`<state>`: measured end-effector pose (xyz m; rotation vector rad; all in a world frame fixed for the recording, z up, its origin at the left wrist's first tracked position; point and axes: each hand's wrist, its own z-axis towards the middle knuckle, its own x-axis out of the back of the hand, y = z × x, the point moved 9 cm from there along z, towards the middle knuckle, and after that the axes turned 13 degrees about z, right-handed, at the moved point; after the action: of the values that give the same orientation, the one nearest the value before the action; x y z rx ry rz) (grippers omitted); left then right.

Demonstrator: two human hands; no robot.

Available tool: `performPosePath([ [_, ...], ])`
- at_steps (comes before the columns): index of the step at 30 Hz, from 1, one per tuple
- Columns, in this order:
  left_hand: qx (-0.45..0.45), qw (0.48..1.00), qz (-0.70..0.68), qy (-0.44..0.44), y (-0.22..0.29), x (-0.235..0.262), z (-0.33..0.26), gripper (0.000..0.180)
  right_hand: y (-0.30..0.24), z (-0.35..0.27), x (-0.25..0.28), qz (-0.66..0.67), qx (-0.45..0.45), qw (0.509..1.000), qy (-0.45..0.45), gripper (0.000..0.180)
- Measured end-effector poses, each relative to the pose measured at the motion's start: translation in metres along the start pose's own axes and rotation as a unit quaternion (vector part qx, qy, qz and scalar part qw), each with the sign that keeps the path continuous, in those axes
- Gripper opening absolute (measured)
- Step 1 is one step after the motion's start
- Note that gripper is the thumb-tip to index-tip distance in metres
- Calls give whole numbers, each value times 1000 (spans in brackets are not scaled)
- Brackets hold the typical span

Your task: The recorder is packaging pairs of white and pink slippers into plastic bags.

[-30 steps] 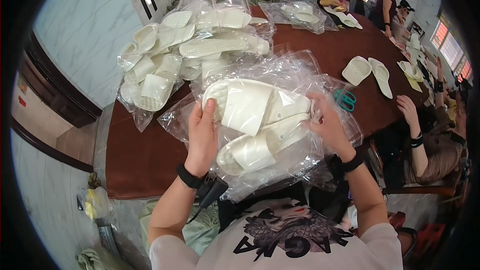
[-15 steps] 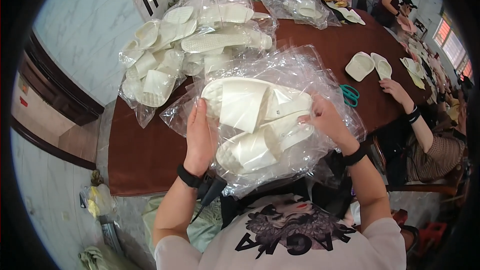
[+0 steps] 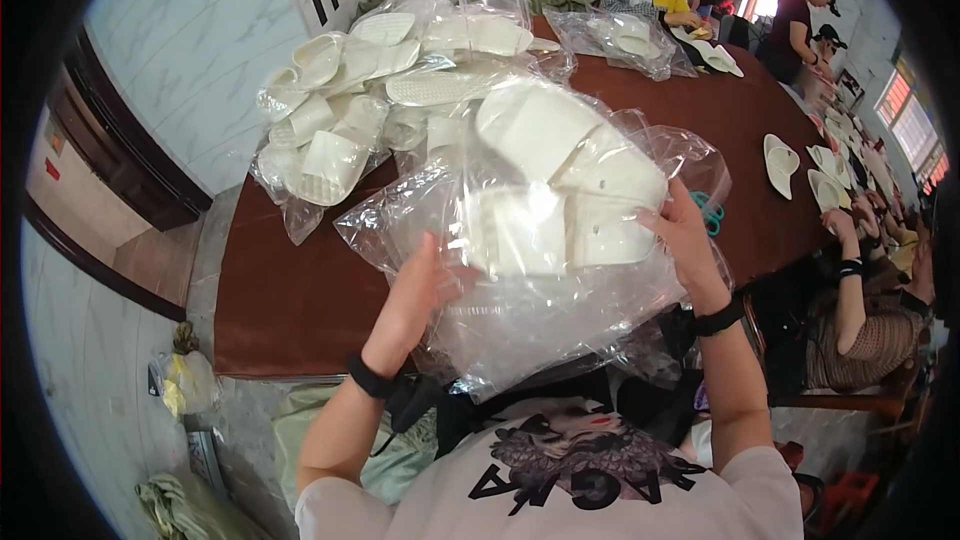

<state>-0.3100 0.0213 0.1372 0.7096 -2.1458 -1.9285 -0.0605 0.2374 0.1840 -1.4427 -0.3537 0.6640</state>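
A pair of white slippers [image 3: 540, 135] is tilted up in front of me, within or behind crinkled clear plastic; I cannot tell which. My right hand [image 3: 690, 250] is closed on their heel ends, at the right side. At the lower left of the pair, my left hand [image 3: 415, 285] is open against the clear plastic bag [image 3: 520, 340], its fingers stretched upward and slightly blurred. The bag's loose lower part hangs toward my lap. Teal-handled scissors [image 3: 708, 212] lie just beyond my right hand, partly hidden by plastic.
Bagged white slippers [image 3: 335, 165] are heaped at the far left of the brown table [image 3: 290, 310]. Another bagged pair [image 3: 630, 37] lies at the back. To the right, a co-worker's hand [image 3: 840, 225] is near loose slippers [image 3: 780, 166]. More people stand or sit along the far side.
The slippers have swung up and away from me, with my right hand still on their heels. My left hand has left their toe side and moved lower. The co-worker's hand and a slipper shifted right.
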Motion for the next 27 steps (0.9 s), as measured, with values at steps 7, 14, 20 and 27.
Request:
performPosePath([
  [7, -88, 961, 257, 55, 8, 22, -11, 27, 8, 2, 4, -49, -48, 998, -7, 52],
  [14, -136, 944, 283, 96, 20, 48, -12, 23, 16, 10, 29, 9, -60, 998, -2, 48],
  [20, -197, 926, 320, 27, 60, 57, -3, 49, 9, 9, 20, -20, -12, 999, -48, 48],
  [27, -150, 942, 261, 148, 64, 65, 63, 25, -5, 27, -12, -58, 37, 989, -128, 45],
])
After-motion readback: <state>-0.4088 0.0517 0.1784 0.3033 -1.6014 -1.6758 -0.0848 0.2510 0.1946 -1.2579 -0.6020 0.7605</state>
